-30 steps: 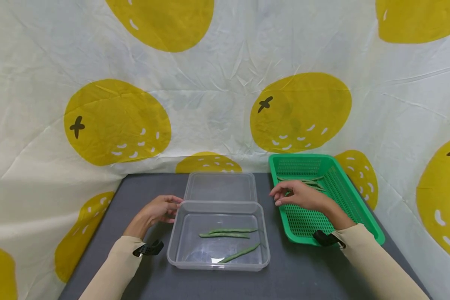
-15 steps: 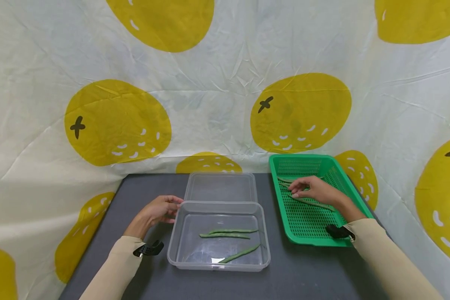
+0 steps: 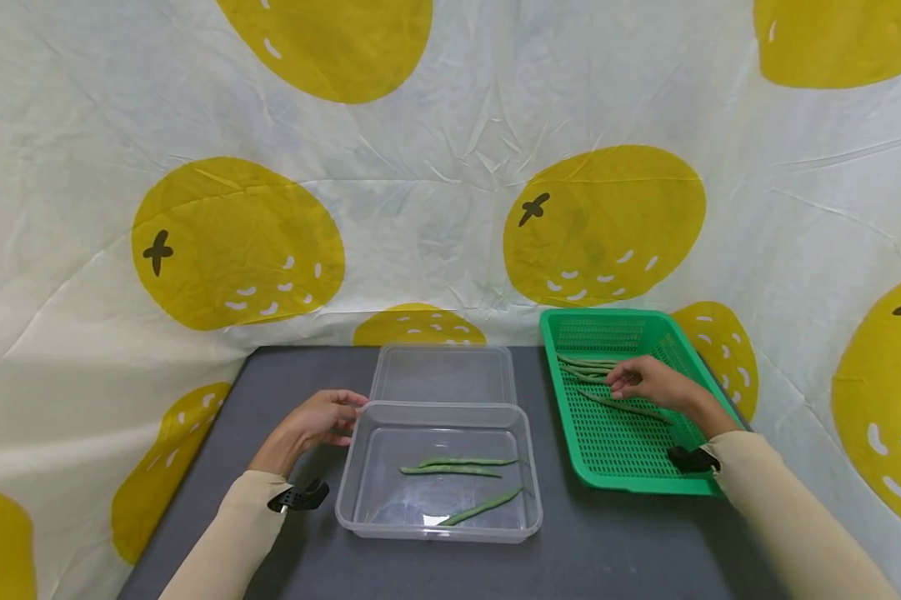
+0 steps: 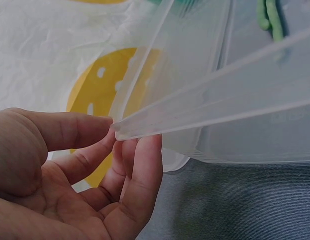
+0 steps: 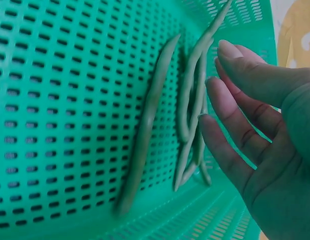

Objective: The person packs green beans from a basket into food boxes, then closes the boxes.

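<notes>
My left hand (image 3: 317,421) pinches the back left corner of a clear plastic container (image 3: 375,496), thumb and fingers meeting at its rim in the left wrist view. Three green beans (image 3: 453,470) lie inside, two close together and one slanting near the front. Over the green basket (image 3: 615,458), my right hand (image 3: 648,382) hovers with bent, parted fingers and nothing between them. In the right wrist view, several green beans (image 5: 194,95) form a bunch beside those fingers. One separate green bean (image 5: 145,127) rests on the basket's slotted floor.
A clear lid (image 3: 444,373) lies flat behind the container. The dark grey table (image 3: 300,550) ends at a white cloth (image 3: 420,225) printed with yellow fruit. The basket stands at the back right of the table.
My right hand has moved right from the basket's left rim to over its middle, exposing more beans; a single bean now lies apart from the bunch. The left hand has stayed at the container's corner.
</notes>
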A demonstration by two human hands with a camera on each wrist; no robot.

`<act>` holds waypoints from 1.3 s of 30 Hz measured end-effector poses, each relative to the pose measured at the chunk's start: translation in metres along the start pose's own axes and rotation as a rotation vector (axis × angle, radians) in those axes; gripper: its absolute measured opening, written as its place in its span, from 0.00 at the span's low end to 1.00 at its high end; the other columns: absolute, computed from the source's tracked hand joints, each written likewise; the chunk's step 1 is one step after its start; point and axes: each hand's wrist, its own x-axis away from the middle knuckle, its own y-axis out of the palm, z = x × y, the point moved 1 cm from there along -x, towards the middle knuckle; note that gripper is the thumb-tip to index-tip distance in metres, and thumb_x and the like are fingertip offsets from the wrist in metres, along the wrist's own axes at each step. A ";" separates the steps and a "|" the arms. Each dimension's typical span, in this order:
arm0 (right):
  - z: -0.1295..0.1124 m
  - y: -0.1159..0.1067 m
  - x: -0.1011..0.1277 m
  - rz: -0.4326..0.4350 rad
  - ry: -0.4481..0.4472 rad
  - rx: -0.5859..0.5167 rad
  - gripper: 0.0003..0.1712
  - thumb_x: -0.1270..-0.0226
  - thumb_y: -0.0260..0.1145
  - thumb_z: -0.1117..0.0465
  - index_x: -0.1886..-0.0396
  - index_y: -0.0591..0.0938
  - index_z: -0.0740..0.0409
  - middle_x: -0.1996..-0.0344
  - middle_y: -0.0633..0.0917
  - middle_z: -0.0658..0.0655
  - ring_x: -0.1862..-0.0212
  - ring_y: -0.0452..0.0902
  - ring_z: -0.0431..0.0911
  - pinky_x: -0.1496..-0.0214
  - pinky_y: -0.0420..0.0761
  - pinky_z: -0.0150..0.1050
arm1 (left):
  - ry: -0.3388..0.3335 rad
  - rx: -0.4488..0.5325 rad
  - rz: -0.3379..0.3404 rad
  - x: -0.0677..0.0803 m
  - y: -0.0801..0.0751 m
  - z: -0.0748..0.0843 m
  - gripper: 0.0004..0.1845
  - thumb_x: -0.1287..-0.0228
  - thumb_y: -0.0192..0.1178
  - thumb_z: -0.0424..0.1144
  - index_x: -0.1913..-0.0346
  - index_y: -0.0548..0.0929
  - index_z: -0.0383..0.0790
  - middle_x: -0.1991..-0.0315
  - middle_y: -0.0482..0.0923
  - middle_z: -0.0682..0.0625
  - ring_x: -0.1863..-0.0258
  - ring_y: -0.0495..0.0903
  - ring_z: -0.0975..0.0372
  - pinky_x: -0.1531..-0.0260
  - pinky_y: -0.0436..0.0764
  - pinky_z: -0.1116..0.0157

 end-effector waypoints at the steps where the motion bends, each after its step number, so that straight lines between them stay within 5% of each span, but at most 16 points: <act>1: 0.003 -0.001 0.000 0.000 0.003 0.005 0.17 0.28 0.63 0.71 0.43 0.78 0.77 0.50 0.82 0.73 0.49 0.81 0.60 0.48 0.83 0.50 | 0.001 -0.003 -0.001 0.000 0.000 0.000 0.20 0.29 0.56 0.33 0.38 0.77 0.29 0.50 0.83 0.36 0.61 0.84 0.55 0.65 0.85 0.57; 23: 0.039 0.004 0.005 -0.031 0.108 -0.009 0.12 0.28 0.57 0.78 0.48 0.79 0.78 0.54 0.82 0.70 0.53 0.81 0.56 0.53 0.84 0.41 | -0.007 -0.003 -0.006 0.001 0.000 0.003 0.20 0.28 0.55 0.33 0.37 0.76 0.29 0.49 0.82 0.35 0.60 0.83 0.54 0.64 0.85 0.57; 33: 0.042 0.003 0.007 -0.019 0.113 0.189 0.10 0.32 0.65 0.73 0.52 0.83 0.69 0.57 0.85 0.62 0.54 0.82 0.56 0.53 0.83 0.50 | -0.008 0.012 -0.013 0.000 0.000 0.001 0.20 0.29 0.56 0.32 0.37 0.76 0.30 0.49 0.82 0.36 0.60 0.83 0.54 0.64 0.84 0.57; 39: 0.043 0.004 0.009 -0.018 0.125 0.216 0.08 0.30 0.62 0.74 0.55 0.84 0.67 0.61 0.85 0.59 0.59 0.79 0.51 0.58 0.81 0.46 | 0.001 0.012 -0.024 0.001 -0.001 0.001 0.20 0.28 0.56 0.33 0.36 0.75 0.29 0.50 0.83 0.36 0.62 0.83 0.55 0.64 0.84 0.57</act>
